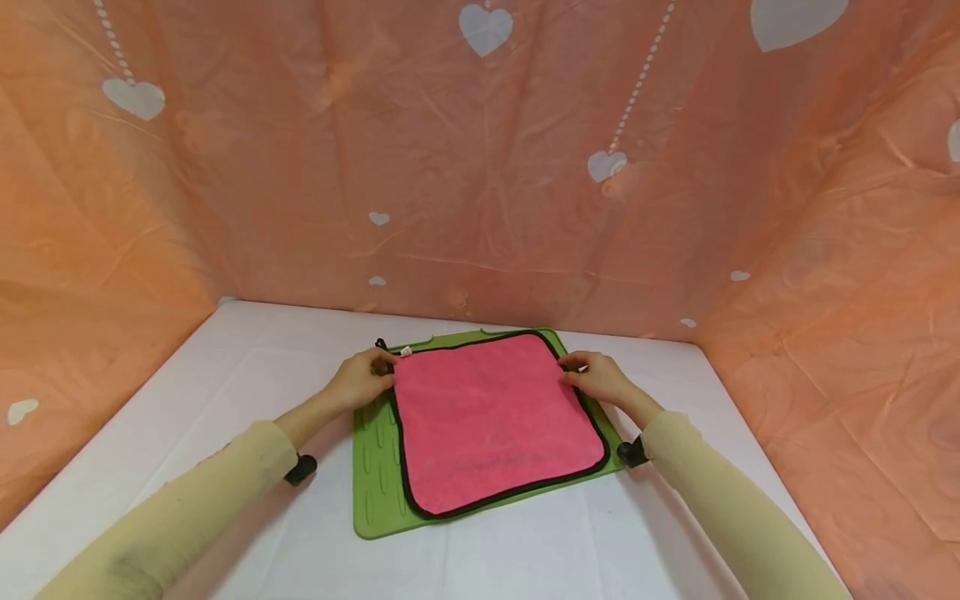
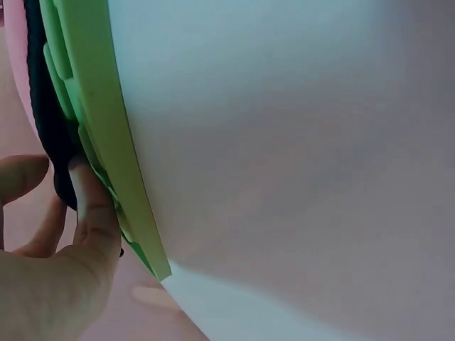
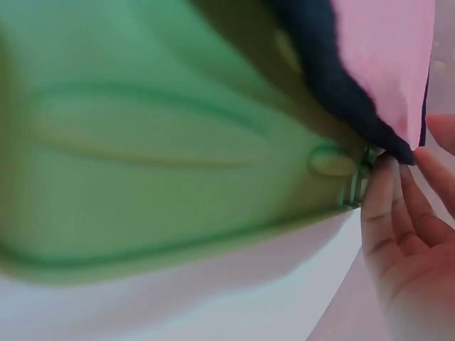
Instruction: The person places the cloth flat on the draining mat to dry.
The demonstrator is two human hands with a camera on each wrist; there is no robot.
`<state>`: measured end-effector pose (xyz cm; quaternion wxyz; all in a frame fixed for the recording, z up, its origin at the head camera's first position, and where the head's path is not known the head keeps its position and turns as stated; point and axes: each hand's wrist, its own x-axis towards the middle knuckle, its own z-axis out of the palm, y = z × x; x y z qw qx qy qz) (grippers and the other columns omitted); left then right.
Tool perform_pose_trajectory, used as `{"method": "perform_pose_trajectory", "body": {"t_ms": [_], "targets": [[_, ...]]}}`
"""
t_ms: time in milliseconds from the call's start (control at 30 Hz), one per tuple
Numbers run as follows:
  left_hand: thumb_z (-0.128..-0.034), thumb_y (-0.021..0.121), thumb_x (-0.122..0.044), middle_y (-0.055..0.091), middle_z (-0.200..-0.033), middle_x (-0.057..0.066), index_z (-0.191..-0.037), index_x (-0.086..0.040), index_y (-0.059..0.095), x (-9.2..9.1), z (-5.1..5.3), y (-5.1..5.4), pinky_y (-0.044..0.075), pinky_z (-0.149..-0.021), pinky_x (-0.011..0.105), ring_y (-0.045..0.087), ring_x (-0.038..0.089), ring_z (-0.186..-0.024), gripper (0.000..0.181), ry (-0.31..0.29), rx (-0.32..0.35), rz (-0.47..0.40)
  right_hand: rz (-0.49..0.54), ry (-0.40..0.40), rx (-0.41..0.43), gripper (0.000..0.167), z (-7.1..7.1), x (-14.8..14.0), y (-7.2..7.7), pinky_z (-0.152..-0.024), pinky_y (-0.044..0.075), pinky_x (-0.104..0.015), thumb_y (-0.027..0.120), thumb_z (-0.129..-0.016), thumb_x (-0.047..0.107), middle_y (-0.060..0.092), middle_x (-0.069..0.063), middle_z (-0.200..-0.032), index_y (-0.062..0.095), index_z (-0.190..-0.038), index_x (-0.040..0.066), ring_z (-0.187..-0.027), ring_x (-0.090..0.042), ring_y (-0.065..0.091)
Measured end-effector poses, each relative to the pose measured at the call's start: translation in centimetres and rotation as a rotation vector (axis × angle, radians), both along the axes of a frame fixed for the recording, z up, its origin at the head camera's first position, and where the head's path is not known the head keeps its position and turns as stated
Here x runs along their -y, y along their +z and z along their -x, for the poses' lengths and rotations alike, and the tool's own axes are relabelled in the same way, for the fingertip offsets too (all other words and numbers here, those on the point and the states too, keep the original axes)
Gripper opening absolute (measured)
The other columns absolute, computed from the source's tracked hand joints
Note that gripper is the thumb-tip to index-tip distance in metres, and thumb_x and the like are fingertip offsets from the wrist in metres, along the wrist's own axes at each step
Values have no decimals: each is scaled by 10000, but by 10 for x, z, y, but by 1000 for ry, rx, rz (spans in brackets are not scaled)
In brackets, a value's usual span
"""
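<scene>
A pink cloth (image 1: 495,417) with a black border lies spread over a green ribbed mat (image 1: 369,500), which shows mostly along the left and front. Near the far left corner, beside a small white tag (image 1: 406,352), my left hand (image 1: 358,382) pinches the cloth's black edge (image 2: 44,106). On the opposite side my right hand (image 1: 600,379) pinches the right edge between thumb and fingers. In the right wrist view the cloth's border (image 3: 348,99) is lifted a little off the mat at the fingertips. The cloth hides most of the mat.
The mat rests on a white-covered table (image 1: 510,558). Orange curtain walls (image 1: 480,167) with white hearts enclose the back and both sides. A small black device (image 1: 302,469) sits at my left wrist, and another (image 1: 632,452) at my right.
</scene>
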<state>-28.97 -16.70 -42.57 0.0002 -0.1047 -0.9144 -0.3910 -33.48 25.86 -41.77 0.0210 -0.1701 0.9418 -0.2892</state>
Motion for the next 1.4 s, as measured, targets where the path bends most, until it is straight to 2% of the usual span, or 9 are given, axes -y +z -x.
{"method": "perform_pose_trajectory", "body": {"t_ms": [200,400,533,633,800,1000,1133,1233,1400], "targets": [[-991,670,-138,664,-1227,266,-1301,23,638,4,9,0,504,-973,553,610,443,-1186,351,30,38,-25,-4,-22,16,360,14,9,2,-962,550,-475,678,-959,173,723,-214,-1219,710,-1267,-10,-1097,-371,707],[-989,683,-136,645,-1336,258,-1308,-5,680,5,15,0,456,-1058,568,566,447,-1274,345,17,78,-25,-10,-51,18,387,22,21,1,-948,522,-435,681,-961,185,707,-219,-1242,703,-1311,22,-1082,-329,665],[-963,704,-116,642,-1350,263,-1289,-1,700,5,17,-3,466,-1040,535,587,401,-1224,345,9,42,-10,-26,-33,29,445,25,27,1,-1046,475,-490,674,-963,203,630,-270,-1359,666,-1367,17,-1213,-378,596],[-946,710,-95,618,-1362,285,-1277,9,703,5,18,-4,490,-967,481,619,358,-1109,347,11,4,-8,-33,-32,40,487,27,29,1,-1121,423,-525,659,-973,208,571,-284,-1438,623,-1419,15,-1348,-412,526],[-939,708,-54,575,-1363,321,-1279,40,691,5,20,-4,512,-882,424,675,313,-972,353,31,-43,-26,-27,-40,64,536,29,28,-1,-1170,366,-549,629,-993,209,506,-285,-1508,552,-1485,12,-1433,-433,440],[-919,704,-15,593,-1309,336,-1259,79,682,3,24,-3,513,-958,509,666,350,-974,354,32,-116,-17,-31,-12,77,581,30,25,-5,-1194,332,-553,626,-998,213,469,-295,-1533,494,-1515,-17,-1458,-454,396],[-909,693,-2,614,-1265,335,-1237,102,683,3,26,-3,478,-1033,547,629,442,-1111,344,32,-146,17,-57,25,74,617,31,25,-7,-1204,320,-541,623,-993,211,470,-298,-1528,455,-1529,-43,-1457,-456,396],[-909,688,-12,614,-1258,351,-1227,112,684,3,26,-4,435,-1093,571,557,509,-1245,341,23,-135,47,-100,46,66,632,31,27,-8,-1194,331,-548,614,-994,219,478,-310,-1513,435,-1533,-58,-1440,-477,410],[-915,705,-48,617,-1227,366,-1227,119,678,3,29,-6,445,-1077,576,558,526,-1230,355,6,-122,91,-153,47,53,637,29,30,-8,-1181,341,-568,596,-1000,230,472,-315,-1517,422,-1537,-65,-1417,-517,419]]}}
